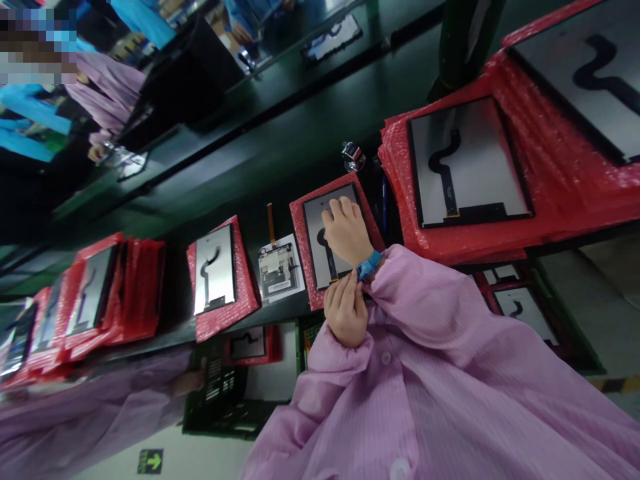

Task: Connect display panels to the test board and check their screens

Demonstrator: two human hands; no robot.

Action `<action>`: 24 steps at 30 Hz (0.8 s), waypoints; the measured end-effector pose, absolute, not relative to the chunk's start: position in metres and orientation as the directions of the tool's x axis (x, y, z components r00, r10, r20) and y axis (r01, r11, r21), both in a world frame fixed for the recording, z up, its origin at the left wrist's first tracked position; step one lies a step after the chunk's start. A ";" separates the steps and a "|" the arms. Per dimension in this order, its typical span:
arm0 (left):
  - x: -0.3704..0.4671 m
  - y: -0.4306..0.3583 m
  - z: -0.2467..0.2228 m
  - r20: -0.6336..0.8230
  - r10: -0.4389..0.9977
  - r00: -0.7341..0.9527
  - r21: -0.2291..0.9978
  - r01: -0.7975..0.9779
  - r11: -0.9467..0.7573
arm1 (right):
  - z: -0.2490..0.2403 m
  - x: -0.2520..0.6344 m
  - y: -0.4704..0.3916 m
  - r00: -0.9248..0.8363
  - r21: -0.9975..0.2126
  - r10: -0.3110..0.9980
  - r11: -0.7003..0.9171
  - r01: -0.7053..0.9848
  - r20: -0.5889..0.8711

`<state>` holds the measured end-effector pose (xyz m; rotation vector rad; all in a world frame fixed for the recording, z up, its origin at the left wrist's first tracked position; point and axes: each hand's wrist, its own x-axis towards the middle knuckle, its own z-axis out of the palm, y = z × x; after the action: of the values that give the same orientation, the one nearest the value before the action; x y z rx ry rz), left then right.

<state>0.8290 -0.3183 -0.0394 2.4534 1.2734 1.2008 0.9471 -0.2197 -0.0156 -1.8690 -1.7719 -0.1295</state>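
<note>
Closest in, fingertips (344,283) of the left hand (345,315) pinched shut on the blue wrist strap (369,265), right where it circles the other wrist; possibly catching the edge of the lilac cuff (387,280) too, hard to tell at this angle. Just beyond the strap, right hand (346,230) resting knuckles-up on the display panel (315,230), fingers loosely curled and gripping nothing. Panel directly under that hand, lying flat on a red bubble-wrap sheet (300,257), long axis running away from the body across the dark bench (240,173), black flex ribbon (327,250) snaking along it from beneath the palm. So: right hand touching the panel, left hand short of it, at the sheet's near edge.

Further out to the left, a small module with an orange flex tail (277,267), then a second panel on red wrap (215,270). On the far side, a blue pen (384,203), a small metal fitting (353,155) and a stack of larger panels (467,167). Low at the left edge, a co-worker's sleeve (75,413).
</note>
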 end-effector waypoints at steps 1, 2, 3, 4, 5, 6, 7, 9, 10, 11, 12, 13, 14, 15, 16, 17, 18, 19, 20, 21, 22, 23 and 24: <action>0.830 -0.319 -0.039 0.581 0.753 0.309 0.471 0.627 -0.620 | -0.016 0.947 -0.220 0.123 -0.322 0.893 0.026 0.946 0.432; 0.830 -0.319 -0.038 0.570 0.769 0.289 0.505 0.615 -0.606 | -0.016 0.947 -0.220 0.123 -0.321 0.893 0.026 0.947 0.432; 0.831 -0.319 -0.037 0.562 0.782 0.271 0.536 0.600 -0.593 | -0.016 0.947 -0.219 0.123 -0.320 0.892 0.026 0.947 0.435; 0.831 -0.319 -0.036 0.552 0.792 0.260 0.561 0.587 -0.584 | -0.017 0.946 -0.219 0.122 -0.317 0.889 0.027 0.948 0.442; 0.831 -0.319 -0.035 0.543 0.800 0.254 0.579 0.577 -0.576 | -0.017 0.946 -0.219 0.122 -0.312 0.884 0.029 0.950 0.451; 0.831 -0.318 -0.034 0.538 0.803 0.256 0.586 0.572 -0.574 | -0.018 0.946 -0.219 0.120 -0.307 0.879 0.031 0.951 0.461; 0.832 -0.317 -0.034 0.540 0.799 0.264 0.579 0.573 -0.580 | -0.018 0.946 -0.218 0.118 -0.302 0.874 0.034 0.953 0.471; 0.832 -0.316 -0.035 0.567 0.770 0.292 0.526 0.591 -0.611 | -0.019 0.945 -0.219 0.115 -0.295 0.867 0.038 0.955 0.485; 0.832 -0.315 -0.036 0.582 0.750 0.314 0.487 0.604 -0.631 | -0.019 0.945 -0.219 0.116 -0.294 0.866 0.038 0.955 0.486; 0.832 -0.314 -0.037 0.596 0.729 0.336 0.447 0.616 -0.649 | -0.019 0.944 -0.219 0.116 -0.294 0.867 0.037 0.955 0.485; 0.832 -0.313 -0.038 0.602 0.714 0.358 0.412 0.626 -0.662 | -0.019 0.944 -0.219 0.115 -0.293 0.868 0.037 0.956 0.484; 0.832 -0.313 -0.038 0.598 0.707 0.377 0.390 0.634 -0.668 | -0.019 0.944 -0.220 0.113 -0.291 0.869 0.038 0.956 0.483; 0.832 -0.312 -0.039 0.586 0.709 0.393 0.380 0.639 -0.669 | -0.019 0.943 -0.220 0.108 -0.289 0.870 0.042 0.956 0.482; 0.832 -0.311 -0.038 0.565 0.718 0.406 0.388 0.638 -0.665 | -0.019 0.943 -0.220 0.101 -0.286 0.870 0.048 0.957 0.483; 0.831 -0.311 -0.038 0.538 0.735 0.412 0.416 0.628 -0.657 | -0.019 0.943 -0.220 0.094 -0.283 0.870 0.054 0.958 0.485; 0.831 -0.310 -0.036 0.505 0.757 0.415 0.463 0.610 -0.643 | -0.019 0.943 -0.220 0.088 -0.279 0.869 0.059 0.958 0.487; 0.830 -0.309 -0.035 0.466 0.782 0.413 0.522 0.585 -0.621 | -0.019 0.943 -0.220 0.085 -0.276 0.868 0.062 0.959 0.490; 0.829 -0.308 -0.033 0.426 0.807 0.409 0.585 0.556 -0.590 | -0.019 0.942 -0.220 0.083 -0.274 0.866 0.064 0.959 0.493; 0.827 -0.307 -0.032 0.386 0.829 0.405 0.646 0.523 -0.556 | -0.019 0.942 -0.220 0.082 -0.273 0.864 0.066 0.960 0.497; 0.826 -0.307 -0.031 0.348 0.849 0.396 0.700 0.492 -0.517 | -0.020 0.942 -0.221 0.083 -0.273 0.861 0.067 0.960 0.502; 0.824 -0.307 -0.031 0.316 0.869 0.380 0.746 0.467 -0.475 | -0.020 0.941 -0.222 0.082 -0.271 0.858 0.069 0.960 0.508; 0.823 -0.307 -0.031 0.291 0.887 0.358 0.781 0.447 -0.436 | -0.021 0.940 -0.223 0.078 -0.269 0.854 0.074 0.960 0.514; 0.822 -0.308 -0.031 0.278 0.901 0.332 0.805 0.431 -0.408 | -0.021 0.940 -0.224 0.073 -0.265 0.852 0.080 0.961 0.519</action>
<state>0.8216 -0.3076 -0.0314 1.9810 1.1660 0.9774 0.9396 -0.2241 -0.0213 -1.7912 -1.7982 -0.2503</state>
